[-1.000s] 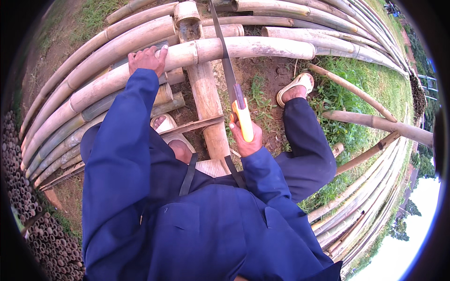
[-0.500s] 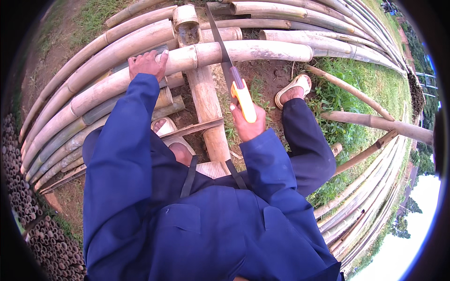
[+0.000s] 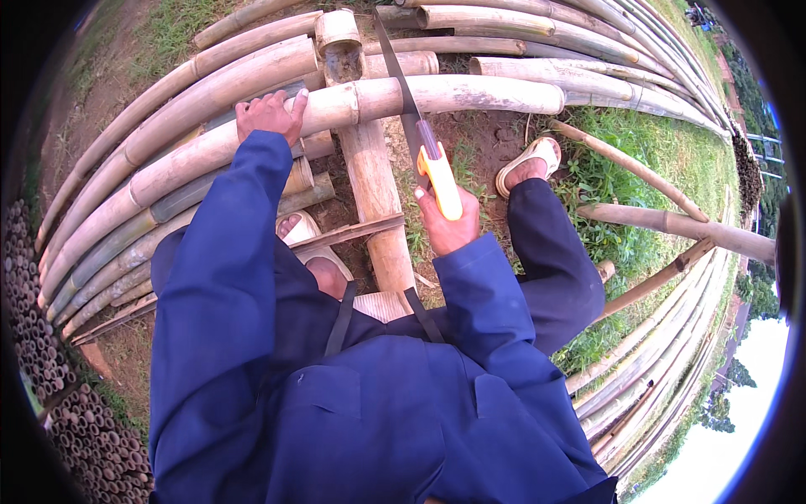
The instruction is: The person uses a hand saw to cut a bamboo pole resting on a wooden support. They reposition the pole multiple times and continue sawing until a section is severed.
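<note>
A thick, pale bamboo pole (image 3: 478, 93) runs across in front of me, resting over a bamboo crosspiece (image 3: 369, 168). My left hand (image 3: 270, 116) grips this pole left of the crosspiece, fingers curled over its top and thumb toward the right. In my right hand (image 3: 449, 223) is a handsaw (image 3: 395, 67), held by its yellow and white handle. The saw's long blade lies across the pole just right of the crosspiece, its tip pointing away from me. How deep the blade sits in the bamboo cannot be made out.
An upright bamboo stub (image 3: 337, 32) stands behind the pole. Many long bamboo poles (image 3: 579, 80) lie at the far side and left. A bamboo trestle (image 3: 672, 220) and another pole pile (image 3: 655, 361) are on the right. Stacked cut bamboo (image 3: 96, 441) fills the lower left. My sandalled feet (image 3: 529, 165) flank the crosspiece.
The whole view has shifted slightly to the right. Both hands keep their grips, and the saw stays at nearly the same place on the pole.
</note>
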`<state>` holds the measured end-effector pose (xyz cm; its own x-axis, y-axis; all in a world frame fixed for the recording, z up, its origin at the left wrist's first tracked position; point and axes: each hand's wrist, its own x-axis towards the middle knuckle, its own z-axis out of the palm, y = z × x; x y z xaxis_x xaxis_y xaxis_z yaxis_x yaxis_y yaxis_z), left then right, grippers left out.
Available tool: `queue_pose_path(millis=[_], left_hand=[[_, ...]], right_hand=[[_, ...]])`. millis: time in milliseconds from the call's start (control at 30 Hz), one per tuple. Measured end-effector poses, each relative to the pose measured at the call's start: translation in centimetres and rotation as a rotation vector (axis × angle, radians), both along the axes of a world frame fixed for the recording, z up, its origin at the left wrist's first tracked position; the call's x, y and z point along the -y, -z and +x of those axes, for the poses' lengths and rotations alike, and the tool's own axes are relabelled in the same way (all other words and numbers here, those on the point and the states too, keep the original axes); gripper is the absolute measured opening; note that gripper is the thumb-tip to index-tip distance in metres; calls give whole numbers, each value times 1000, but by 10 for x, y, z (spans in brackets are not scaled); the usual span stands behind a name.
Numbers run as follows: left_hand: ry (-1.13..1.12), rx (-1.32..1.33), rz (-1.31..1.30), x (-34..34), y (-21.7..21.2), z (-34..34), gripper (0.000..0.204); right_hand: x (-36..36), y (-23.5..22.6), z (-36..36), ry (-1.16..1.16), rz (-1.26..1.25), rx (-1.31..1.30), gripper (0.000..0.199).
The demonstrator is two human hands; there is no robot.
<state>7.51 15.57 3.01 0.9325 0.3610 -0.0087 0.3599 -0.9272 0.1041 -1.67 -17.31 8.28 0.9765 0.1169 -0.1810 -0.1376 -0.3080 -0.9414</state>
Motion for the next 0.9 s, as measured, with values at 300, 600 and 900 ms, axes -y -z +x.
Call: queue_pose_path(millis=[300,600,900], left_hand=[[-37,-89,54,9,7,-1,71],[-30,-45,93,-1,6,-6,71],[-6,-35,91,7,4,6,71]], right_hand=[[56,-71,-115,-54,-157,-136,13],[82,-72,-129,-46,-31,-73,24],[-16,6,34,-10,24,158,21]])
